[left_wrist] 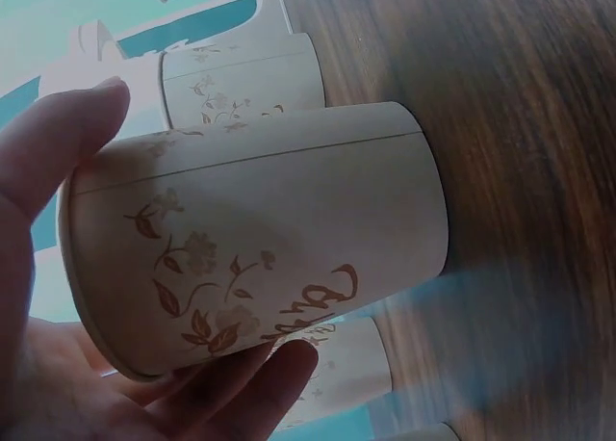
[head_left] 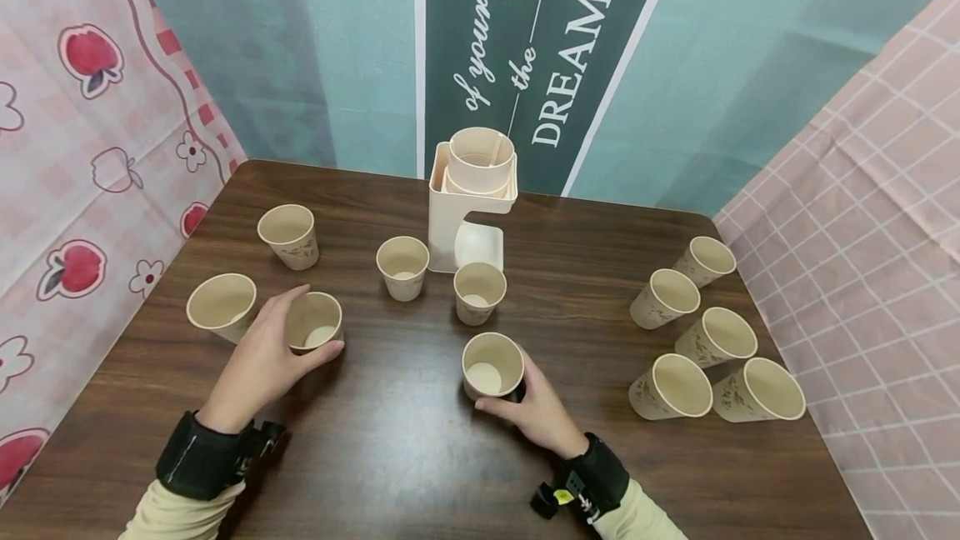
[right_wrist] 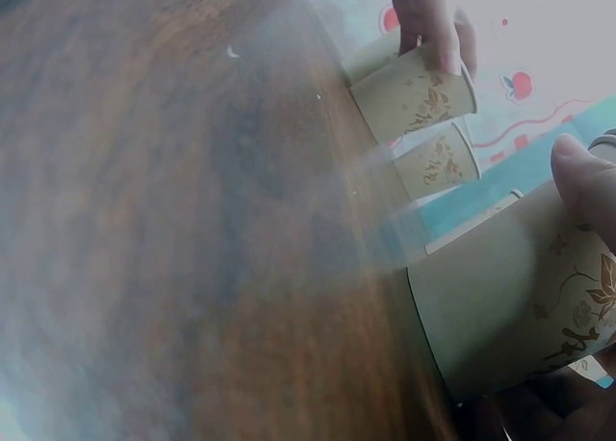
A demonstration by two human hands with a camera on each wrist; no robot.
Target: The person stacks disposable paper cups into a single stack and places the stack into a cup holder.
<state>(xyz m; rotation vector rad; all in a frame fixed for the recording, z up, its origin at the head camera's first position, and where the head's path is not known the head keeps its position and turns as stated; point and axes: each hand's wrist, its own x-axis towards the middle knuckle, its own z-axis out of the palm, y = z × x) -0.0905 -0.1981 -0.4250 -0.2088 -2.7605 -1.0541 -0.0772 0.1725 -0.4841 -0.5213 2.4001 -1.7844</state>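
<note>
Well, two paper cups (head_left: 288, 242) sit at the left of the tabletop (head_left: 390, 457). Next, my left hand (head_left: 258, 363) holds a flower cup (head_left: 317, 325), thumb and fingers on its sides. Two small cups (head_left: 403, 267) stand by the white holder (head_left: 444, 232). My right hand (head_left: 542, 413) grips another flower cup (head_left: 491, 361), just nearer me. Five more cups (head_left: 678, 387) stand at the right.
</note>
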